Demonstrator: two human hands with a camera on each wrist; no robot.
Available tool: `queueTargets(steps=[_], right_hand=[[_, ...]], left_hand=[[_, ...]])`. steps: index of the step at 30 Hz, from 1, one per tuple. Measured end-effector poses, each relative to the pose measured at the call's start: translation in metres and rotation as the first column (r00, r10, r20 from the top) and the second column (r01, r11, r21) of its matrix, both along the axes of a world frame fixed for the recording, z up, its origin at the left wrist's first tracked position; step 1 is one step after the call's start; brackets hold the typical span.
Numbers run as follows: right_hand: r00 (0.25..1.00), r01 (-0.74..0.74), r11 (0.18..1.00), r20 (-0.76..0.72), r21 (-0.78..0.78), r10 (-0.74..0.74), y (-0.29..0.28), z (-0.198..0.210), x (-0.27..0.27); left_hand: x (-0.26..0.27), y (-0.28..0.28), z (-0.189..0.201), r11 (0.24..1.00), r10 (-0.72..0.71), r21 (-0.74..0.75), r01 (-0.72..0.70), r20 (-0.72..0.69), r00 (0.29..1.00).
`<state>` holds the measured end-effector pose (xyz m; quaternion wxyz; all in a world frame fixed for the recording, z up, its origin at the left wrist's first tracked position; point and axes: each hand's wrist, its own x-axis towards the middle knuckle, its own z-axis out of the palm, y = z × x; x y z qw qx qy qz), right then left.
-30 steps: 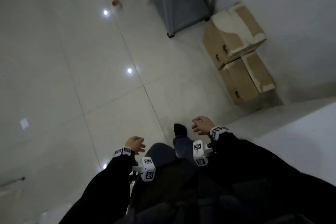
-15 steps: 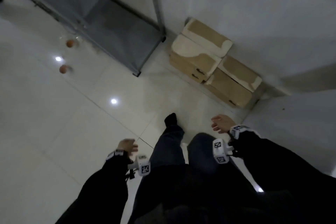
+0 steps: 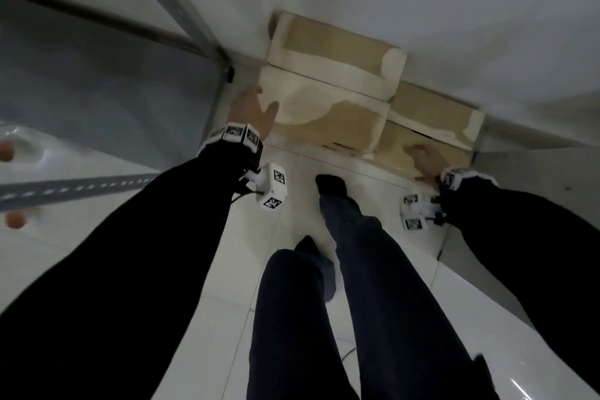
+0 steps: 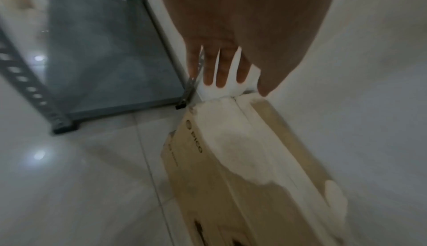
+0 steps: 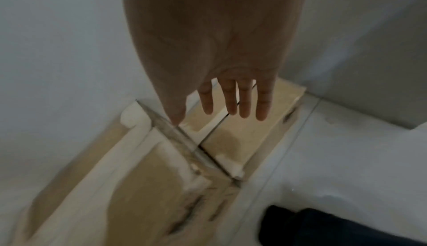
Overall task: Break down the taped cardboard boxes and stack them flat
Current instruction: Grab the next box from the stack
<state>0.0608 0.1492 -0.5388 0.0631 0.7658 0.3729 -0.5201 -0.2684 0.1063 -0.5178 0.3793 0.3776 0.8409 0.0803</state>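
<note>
Cardboard boxes sit on the floor against the wall, the taller one just beside a grey shelf, the lower one on its far side from the shelf. Both hands are spread and hold nothing: left hand at the tall box's shelf-side corner, right hand over the low box. They look light and stiff, probably empty, with torn facing. Best gripped at opposite end edges, then slit along the top seam.

A bare storeroom corner: white tiled floor, slotted-steel shelving, cardboard boxes against the wall.
</note>
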Motion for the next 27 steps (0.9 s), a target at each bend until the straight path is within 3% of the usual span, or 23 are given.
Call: queueTargets(steps=[4,7,9,12,17,24,27], right_hand=[[0.982,0.169,0.982,-0.098,0.088,-0.161,0.057,-0.061,-0.060],[0.962,0.247,0.955,-0.160,0.163,-0.221,0.078,-0.105,-0.073],[0.961,0.251,0.945,-0.171,0.210,-0.218,0.079,-0.121,-0.072],[0.972,0.212,0.949,-0.154,0.232,-0.179,0.074,-0.114,-0.071],[0.973,0.188,0.950,-0.179,0.251,-0.145,0.049,-0.038,-0.056],[0.959,0.193,0.930,-0.263,0.312,-0.111,-0.030,0.136,-0.006],[0.972,0.174,0.922,-0.209,0.346,-0.105,-0.074,0.210,0.025]], left_hand=[[-0.026,0.064,-0.072,0.999,-0.048,-0.007,0.047,-0.138,0.989],[-0.036,0.088,-0.111,0.986,0.155,-0.067,-0.154,0.008,0.988],[-0.037,0.093,-0.127,0.968,0.224,-0.140,-0.208,0.111,0.968],[-0.033,0.088,-0.123,0.947,0.310,-0.142,-0.289,0.149,0.939],[-0.010,0.048,-0.037,0.933,0.359,-0.080,-0.351,0.135,0.924],[0.050,-0.052,0.140,0.934,0.351,0.004,-0.358,0.190,0.917],[0.074,-0.089,0.196,0.930,0.332,0.073,-0.359,0.250,0.910]])
